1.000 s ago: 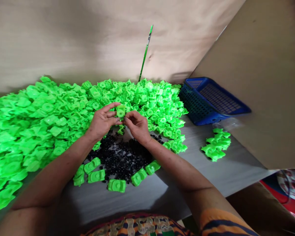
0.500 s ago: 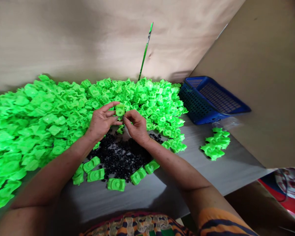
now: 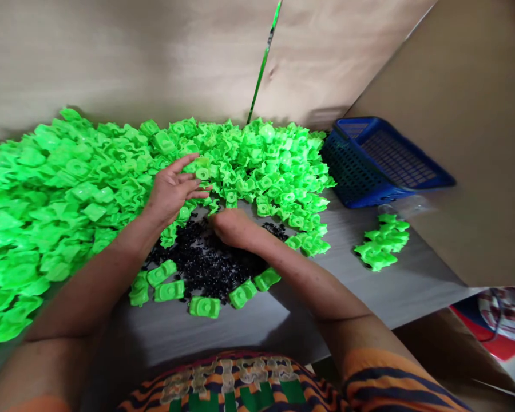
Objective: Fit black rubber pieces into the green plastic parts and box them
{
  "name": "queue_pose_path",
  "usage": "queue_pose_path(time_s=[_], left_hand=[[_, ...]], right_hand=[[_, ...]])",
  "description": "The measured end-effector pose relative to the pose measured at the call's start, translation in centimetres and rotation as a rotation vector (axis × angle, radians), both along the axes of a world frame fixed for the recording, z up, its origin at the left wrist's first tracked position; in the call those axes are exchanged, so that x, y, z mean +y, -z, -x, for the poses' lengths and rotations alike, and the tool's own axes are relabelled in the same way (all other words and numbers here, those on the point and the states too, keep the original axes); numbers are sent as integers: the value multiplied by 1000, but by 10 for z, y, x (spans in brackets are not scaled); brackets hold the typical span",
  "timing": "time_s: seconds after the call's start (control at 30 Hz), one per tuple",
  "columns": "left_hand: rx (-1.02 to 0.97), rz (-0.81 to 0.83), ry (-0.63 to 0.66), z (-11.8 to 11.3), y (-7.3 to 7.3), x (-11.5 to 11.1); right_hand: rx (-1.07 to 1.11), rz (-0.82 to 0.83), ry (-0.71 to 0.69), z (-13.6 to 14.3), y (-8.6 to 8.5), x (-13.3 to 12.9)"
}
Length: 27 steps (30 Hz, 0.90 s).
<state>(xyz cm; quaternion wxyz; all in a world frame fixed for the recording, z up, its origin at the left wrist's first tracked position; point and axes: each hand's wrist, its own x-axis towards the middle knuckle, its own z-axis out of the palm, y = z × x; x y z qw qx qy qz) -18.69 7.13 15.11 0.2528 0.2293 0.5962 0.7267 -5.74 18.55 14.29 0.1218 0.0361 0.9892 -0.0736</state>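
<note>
Between the fingers of my left hand (image 3: 171, 191) is a small bright green plastic piece (image 3: 202, 171) with a round raised centre, held in front of a heap of similar pieces. Lower and to the right, my right hand (image 3: 234, 228) is curled at the far edge of a spread of small black parts (image 3: 206, 263). Its fingertips are turned away and hidden, so whatever they grip cannot be seen. Several green pieces (image 3: 205, 307) lie in a loose row along the near side of the black parts.
The large heap of green pieces (image 3: 81, 177) runs along the wooden back panel (image 3: 124, 57). A blue perforated basket (image 3: 356, 171) stands tilted at the right, with a small cluster of green pieces (image 3: 381, 243) in front of it. A thin green-marked strip (image 3: 264, 63) runs up the panel.
My right hand has dropped away from the green piece, down to the black parts, and its fingers have curled. The left hand keeps hold of the piece. The view has tilted slightly down.
</note>
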Motion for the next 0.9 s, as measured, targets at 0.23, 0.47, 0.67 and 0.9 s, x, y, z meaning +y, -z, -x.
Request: queue_pose_path(time_s=[0.23, 0.47, 0.67, 0.9], left_hand=[[-46, 16, 55, -5, 2, 2], [-46, 7, 51, -7, -2, 2], [-73, 19, 83, -17, -3, 4], [-57, 29, 202, -32, 2, 5]], right_hand=[[-67, -74, -41, 4, -1, -6], [189, 300, -21, -6, -11, 20], [632, 662, 156, -12, -16, 36], [736, 338, 233, -7, -10, 32]])
